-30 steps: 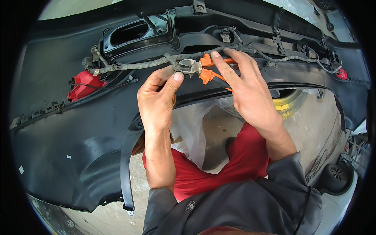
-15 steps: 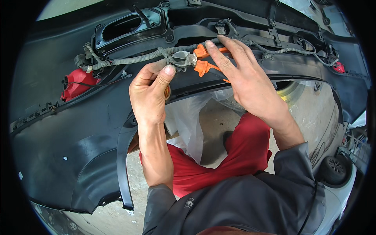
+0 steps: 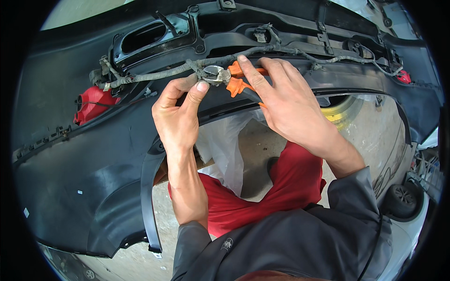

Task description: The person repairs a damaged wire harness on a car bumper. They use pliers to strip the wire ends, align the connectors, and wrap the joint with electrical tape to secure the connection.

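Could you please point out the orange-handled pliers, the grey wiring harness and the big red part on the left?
Orange-handled pliers (image 3: 225,76), head view: on the metal joint.
Grey wiring harness (image 3: 164,73), head view: on its length left of the pliers.
Red part (image 3: 96,95), head view: on its upper side.

Right hand (image 3: 293,103) partly hides pliers' handles (image 3: 237,87); lower edge crops shirt (image 3: 300,243).

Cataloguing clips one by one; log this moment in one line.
left hand: fingertips at wiring harness; right hand: holding orange-handled pliers; jaws: at harness; underneath: black panel
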The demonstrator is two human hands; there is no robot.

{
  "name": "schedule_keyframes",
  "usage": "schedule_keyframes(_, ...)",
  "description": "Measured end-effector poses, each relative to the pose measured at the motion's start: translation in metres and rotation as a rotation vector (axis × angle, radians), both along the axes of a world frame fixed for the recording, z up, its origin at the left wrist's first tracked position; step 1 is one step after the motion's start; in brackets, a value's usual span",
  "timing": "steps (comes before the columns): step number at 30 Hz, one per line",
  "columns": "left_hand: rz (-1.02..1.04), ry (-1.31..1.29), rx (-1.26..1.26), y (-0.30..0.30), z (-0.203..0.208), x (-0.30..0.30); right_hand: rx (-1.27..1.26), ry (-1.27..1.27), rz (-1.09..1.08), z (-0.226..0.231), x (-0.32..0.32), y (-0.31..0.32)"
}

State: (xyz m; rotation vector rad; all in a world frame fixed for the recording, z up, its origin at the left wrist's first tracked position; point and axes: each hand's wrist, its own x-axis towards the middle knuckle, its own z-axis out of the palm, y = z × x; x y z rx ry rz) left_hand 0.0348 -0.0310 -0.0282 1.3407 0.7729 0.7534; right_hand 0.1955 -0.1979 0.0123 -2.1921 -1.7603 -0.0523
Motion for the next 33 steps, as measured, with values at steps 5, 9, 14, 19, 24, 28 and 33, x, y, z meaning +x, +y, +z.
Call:
schedule_keyframes(5, 0.005, 0.028, 0.005, 0.002, -0.001, -0.001, -0.06, -0.061, 0.018, 0.0, 0.005, 0.001)
schedule_keyframes(9, -0.015, 0.024, -0.004, 0.003, -0.003, -0.003, -0.017, 0.014, 0.044, -0.008, 0.01, 0.002)
schedule_keyframes(14, -0.008, 0.082, 0.044, 0.004, 0.0, -0.002, -0.082, 0.077, 0.043, -0.003, 0.009, 0.003)
schedule_keyframes(19, -0.081, 0.09, 0.086, 0.005, 0.0, -0.003, -0.02, -0.013, 0.085, -0.001, 0.016, 0.007)
schedule_keyframes(24, -0.11, 0.134, 0.027, -0.011, -0.019, 0.0, 0.116, -0.013, 0.178, -0.005, 0.01, 0.028)
schedule_keyframes(28, -0.083, 0.058, 0.061, -0.001, -0.011, -0.005, 0.331, 0.263, -0.061, 0.031, 0.038, 0.01)
schedule_keyframes(33, -0.098, -0.09, -0.028, -0.002, -0.012, -0.003, 0.134, 0.252, -0.093, 0.032, 0.037, 0.002)
